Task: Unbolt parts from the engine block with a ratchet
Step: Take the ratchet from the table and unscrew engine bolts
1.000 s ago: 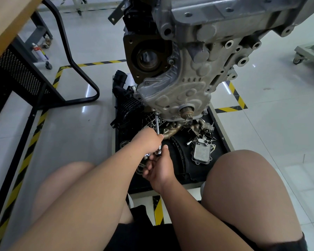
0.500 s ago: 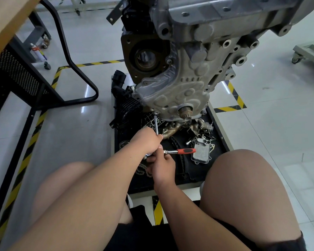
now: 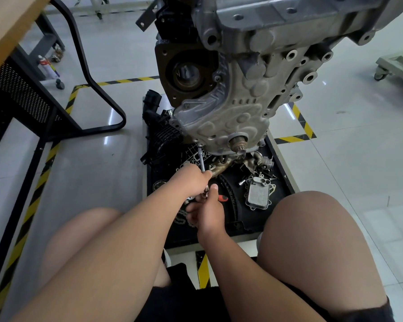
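A: Where are our hands?
B: Our left hand (image 3: 191, 181) is wrapped round the thin steel extension bar (image 3: 202, 161). Our right hand (image 3: 208, 211), just beside it at 6 o'clock, is curled on the ratchet (image 3: 222, 198), whose red grip peeks out at 3 o'clock.
A: And the bar?
B: It runs toward 12 o'clock to the bottom edge of the grey cover (image 3: 221, 126) on the engine block (image 3: 254, 73). We cannot see the bolt; the bar's tip hides it.
A: How will it all handle?
B: We judge the ratchet stiff and fairly light, with bare metal that is slippery if oily. We should pull at the red grip for leverage and steady the bar near the head. The block looks heavy and unlikely to budge. A freed bolt is small and easily lost among the loose parts (image 3: 258, 192) on the black tray (image 3: 233, 221) at 3 o'clock.
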{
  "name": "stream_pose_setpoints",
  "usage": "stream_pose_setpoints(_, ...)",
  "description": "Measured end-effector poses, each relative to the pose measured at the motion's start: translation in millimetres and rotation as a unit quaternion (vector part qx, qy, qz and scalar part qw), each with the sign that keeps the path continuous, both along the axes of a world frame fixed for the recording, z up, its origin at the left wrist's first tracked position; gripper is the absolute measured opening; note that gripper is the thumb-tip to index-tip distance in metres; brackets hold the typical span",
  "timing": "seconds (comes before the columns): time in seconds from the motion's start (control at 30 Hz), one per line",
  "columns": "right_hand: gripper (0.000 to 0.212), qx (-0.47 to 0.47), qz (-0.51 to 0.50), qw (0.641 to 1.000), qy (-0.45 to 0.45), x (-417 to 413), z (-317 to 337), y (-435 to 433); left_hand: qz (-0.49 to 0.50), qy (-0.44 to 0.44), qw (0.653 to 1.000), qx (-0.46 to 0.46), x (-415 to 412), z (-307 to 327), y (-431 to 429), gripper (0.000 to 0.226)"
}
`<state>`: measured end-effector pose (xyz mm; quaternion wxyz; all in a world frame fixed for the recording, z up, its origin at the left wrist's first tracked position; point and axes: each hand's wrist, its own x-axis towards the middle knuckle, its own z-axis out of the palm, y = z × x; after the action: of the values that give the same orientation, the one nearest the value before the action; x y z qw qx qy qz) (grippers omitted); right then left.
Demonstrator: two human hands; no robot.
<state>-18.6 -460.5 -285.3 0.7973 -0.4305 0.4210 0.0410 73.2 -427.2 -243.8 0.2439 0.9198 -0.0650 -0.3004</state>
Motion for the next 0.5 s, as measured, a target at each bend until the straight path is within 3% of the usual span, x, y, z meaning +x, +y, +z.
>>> stream_pose_setpoints(0.27,0.064,0.101,-0.011,0.995,0.003,0.6,5.1,-0.4,0.014,0.032,0.999,-0.022,-2.0,4.1,-0.5,0.031)
stream_pose_setpoints(0.5,0.063,0.111,0.002,0.994,0.006,1.0,7.1,0.8,-0.004,0.005,1.0,-0.011,-2.1,3.4,2.0,0.033)
